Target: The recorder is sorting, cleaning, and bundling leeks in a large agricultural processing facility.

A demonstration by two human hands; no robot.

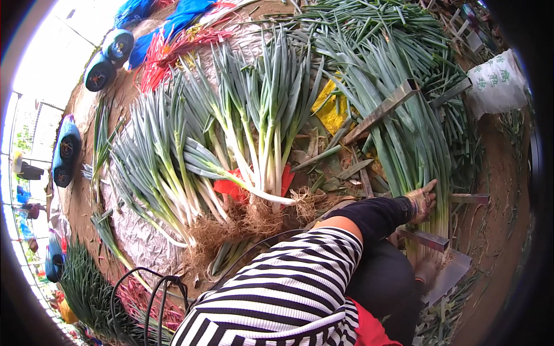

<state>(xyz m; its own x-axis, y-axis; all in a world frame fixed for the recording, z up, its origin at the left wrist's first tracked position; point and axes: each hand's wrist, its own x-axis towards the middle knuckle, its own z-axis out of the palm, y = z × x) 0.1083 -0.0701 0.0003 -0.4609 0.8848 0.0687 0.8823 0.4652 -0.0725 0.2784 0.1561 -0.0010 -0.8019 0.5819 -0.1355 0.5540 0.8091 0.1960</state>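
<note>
A thick bundle of long green onions lies lengthwise in a metal rack with square-tube uprights. Across its pale lower stalks rests my left hand, in a soiled glove, fingers stretched out and apart. Farther down, beside the white stalk ends and a flat metal plate, my right hand is blurred and partly hidden; its fingers cannot be made out. To the left, loose green onions with bushy roots lie in side-by-side heaps, one stalk crosswise over the others.
Cut green leaves are heaped behind the rack. Red twine and blue sheeting lie at the back left. A white printed sack is at the right. Blue-wrapped rolls and another onion heap line the left side.
</note>
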